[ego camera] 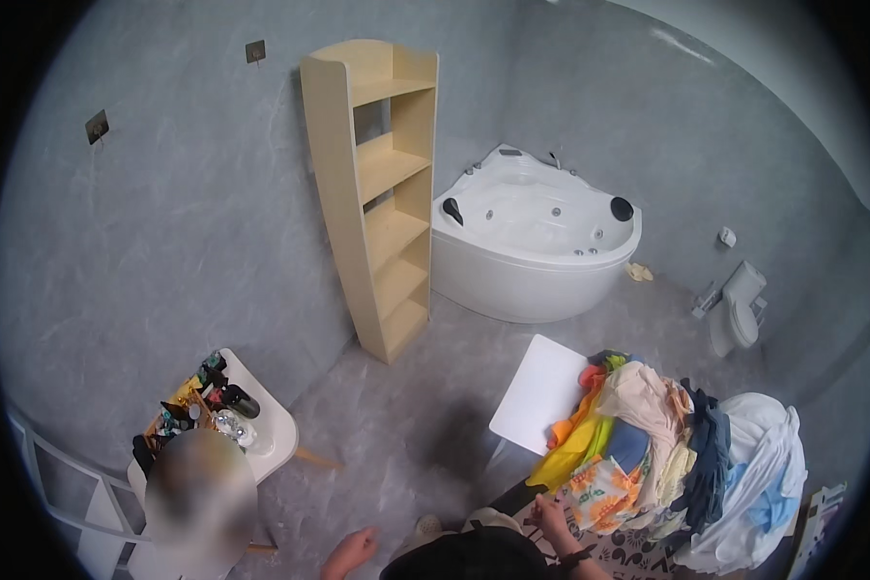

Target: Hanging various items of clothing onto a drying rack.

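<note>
My left hand (351,551) hangs over the floor at the bottom, left of my body, its fingers curled with nothing visible in them. My right hand (549,513) is at the near left edge of a heap of clothes, beside a white cloth with orange flowers (602,496). Whether its bent fingers grip anything is too small to tell. Across the heap lie a yellow garment (569,460), a pale pink garment (638,406), a dark blue garment (707,453) and a white garment (747,493). Clothing hides most of the surface under them.
A white tabletop (536,395) juts out left of the heap. Further off stand a wooden shelf unit (373,203), a white corner bathtub (529,290) and a toilet (743,319). At left, bottles and small items crowd a white table (279,435), with a blurred oval in front.
</note>
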A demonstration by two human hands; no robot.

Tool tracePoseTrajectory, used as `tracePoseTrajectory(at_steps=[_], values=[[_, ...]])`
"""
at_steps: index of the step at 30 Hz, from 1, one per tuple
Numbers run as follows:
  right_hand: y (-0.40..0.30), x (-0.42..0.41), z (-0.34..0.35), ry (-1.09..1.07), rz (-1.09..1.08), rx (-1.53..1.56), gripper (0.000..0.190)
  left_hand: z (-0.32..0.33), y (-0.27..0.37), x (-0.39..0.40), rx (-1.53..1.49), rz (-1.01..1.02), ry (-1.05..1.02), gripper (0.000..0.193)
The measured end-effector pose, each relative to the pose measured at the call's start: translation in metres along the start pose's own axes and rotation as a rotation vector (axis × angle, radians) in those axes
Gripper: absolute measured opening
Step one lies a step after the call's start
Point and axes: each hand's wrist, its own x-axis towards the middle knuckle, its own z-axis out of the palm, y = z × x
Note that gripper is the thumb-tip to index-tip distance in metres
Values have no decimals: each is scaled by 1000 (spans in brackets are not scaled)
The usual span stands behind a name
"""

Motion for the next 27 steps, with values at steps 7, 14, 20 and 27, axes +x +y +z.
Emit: tracePoseTrajectory(at_steps=[7,14,20,27], values=[[-25,25,11,-117,-14,-92,11,8,-7,-9,-116,-26,100,37],[-37,12,-77,392,-292,-2,42,12,6,37,69,53,-80,35],[-64,-33,-166,679,-513,77,51,6,97,90,47,69,-131,35],[-90,-40,-200,515,-534,33,15,67,161,114,102,103,-191,35]])
